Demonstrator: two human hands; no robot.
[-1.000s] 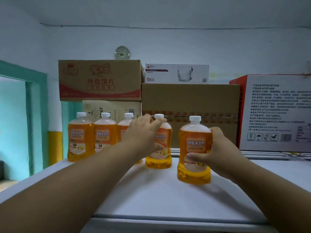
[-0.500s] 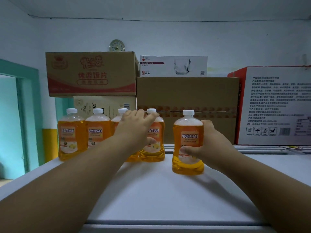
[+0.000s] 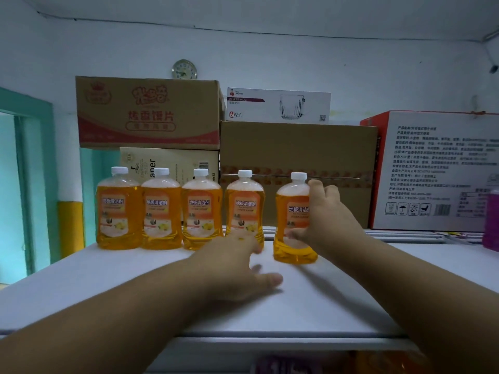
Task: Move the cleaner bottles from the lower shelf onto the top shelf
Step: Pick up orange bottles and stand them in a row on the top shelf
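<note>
Several orange cleaner bottles with white caps stand in a row on the white top shelf (image 3: pixel 108 287). The rightmost bottle (image 3: pixel 291 211) stands a little forward of the row. My right hand (image 3: pixel 326 220) is at its right side, thumb touching the lower label and fingers spread loose beside its neck. The neighbouring bottle (image 3: pixel 244 209) stands free. My left hand (image 3: pixel 237 265) hovers low over the shelf in front of it, fingers relaxed and holding nothing. The bottles further left (image 3: pixel 160 209) stand untouched.
Stacked cardboard boxes (image 3: pixel 297 163) stand right behind the row, and a red and white box (image 3: pixel 432 171) is at the right. A purple bottle (image 3: pixel 491 220) shows at the right edge. Orange and purple shapes (image 3: pixel 391 363) show dimly below the shelf's front edge.
My left hand let go of the fourth bottle and drew back low over the shelf. My right hand set the fifth bottle down and its fingers have loosened from it.
</note>
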